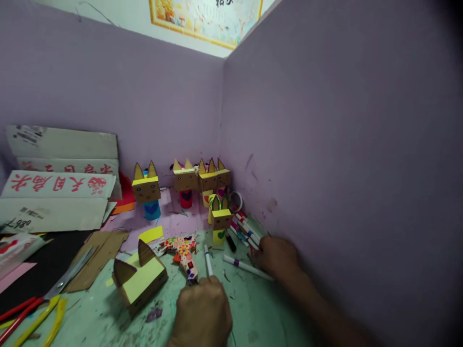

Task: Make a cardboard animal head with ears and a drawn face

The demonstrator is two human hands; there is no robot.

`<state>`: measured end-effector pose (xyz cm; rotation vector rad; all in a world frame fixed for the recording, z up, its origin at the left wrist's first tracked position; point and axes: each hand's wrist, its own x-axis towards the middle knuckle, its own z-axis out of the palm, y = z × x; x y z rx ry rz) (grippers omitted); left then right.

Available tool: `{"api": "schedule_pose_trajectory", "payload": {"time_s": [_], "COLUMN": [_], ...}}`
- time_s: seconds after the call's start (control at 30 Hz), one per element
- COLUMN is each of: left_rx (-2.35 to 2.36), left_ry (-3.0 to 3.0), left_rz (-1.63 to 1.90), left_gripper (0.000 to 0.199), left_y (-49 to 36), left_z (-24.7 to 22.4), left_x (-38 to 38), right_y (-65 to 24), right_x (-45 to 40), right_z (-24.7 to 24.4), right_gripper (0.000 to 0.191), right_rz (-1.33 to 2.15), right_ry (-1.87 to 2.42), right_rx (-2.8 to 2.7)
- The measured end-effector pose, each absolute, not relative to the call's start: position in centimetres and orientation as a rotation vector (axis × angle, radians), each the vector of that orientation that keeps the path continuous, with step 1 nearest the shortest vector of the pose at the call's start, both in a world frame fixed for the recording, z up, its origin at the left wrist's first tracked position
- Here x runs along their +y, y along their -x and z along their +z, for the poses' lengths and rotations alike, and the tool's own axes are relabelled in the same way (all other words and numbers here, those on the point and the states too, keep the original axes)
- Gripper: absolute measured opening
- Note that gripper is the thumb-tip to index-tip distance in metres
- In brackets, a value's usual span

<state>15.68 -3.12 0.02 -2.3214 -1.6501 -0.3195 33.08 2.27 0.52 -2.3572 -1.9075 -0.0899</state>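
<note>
My left hand (203, 311) is closed in a fist at the front centre, its fingers mostly hidden; a white marker (208, 260) points away from its top. Just beyond it, a flower-patterned glue gun (185, 253) lies on the table, its lower end by my knuckles. My right hand (277, 258) is closed beside the right wall, its fingertips at a pile of coloured markers (249, 231); what they hold is hidden. Another white marker with a purple band (246, 267) lies beneath that hand. A cardboard cat head (142, 277) with pointed ears sits left of my left hand.
Several cardboard cat figures (186, 180) stand towards the corner, one with a blue body (152, 209). A tape roll (236, 201) leans by the wall. At left lie scissors (68, 277), yellow-handled pliers (54, 320) and folded cardboard (58, 193). Purple walls (325, 144) bound the table.
</note>
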Motion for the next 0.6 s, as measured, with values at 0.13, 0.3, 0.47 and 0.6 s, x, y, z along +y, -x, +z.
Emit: {"api": "schedule_pose_trajectory", "payload": {"time_s": [0.13, 0.3, 0.47, 0.6], "left_rx": [-1.54, -1.261, -1.068, -0.852], "left_ry": [2.429, 2.417, 2.372, 2.447], "left_rz": [-0.343, -0.536, -0.841, -0.879], "left_gripper": [0.028, 0.021, 0.028, 0.031], "left_y": [-15.5, -12.1, -10.5, -8.9], "left_z": [-0.1, -0.1, -1.7, -1.7], "left_x": [-3.4, -4.3, -4.8, -5.6], "right_y": [-33.6, -34.5, -33.1, -30.7], "right_x": [1.7, -2.1, -6.8, -9.5], "right_z": [1.5, 4.3, 4.4, 3.3], "right_gripper": [0.021, 0.018, 0.018, 0.013], "right_rz": [-0.084, -0.061, 0.207, 0.631], "right_ry": [2.379, 2.461, 2.19, 1.762], "right_rx": [-1.94, -1.918, -2.074, -2.162]}}
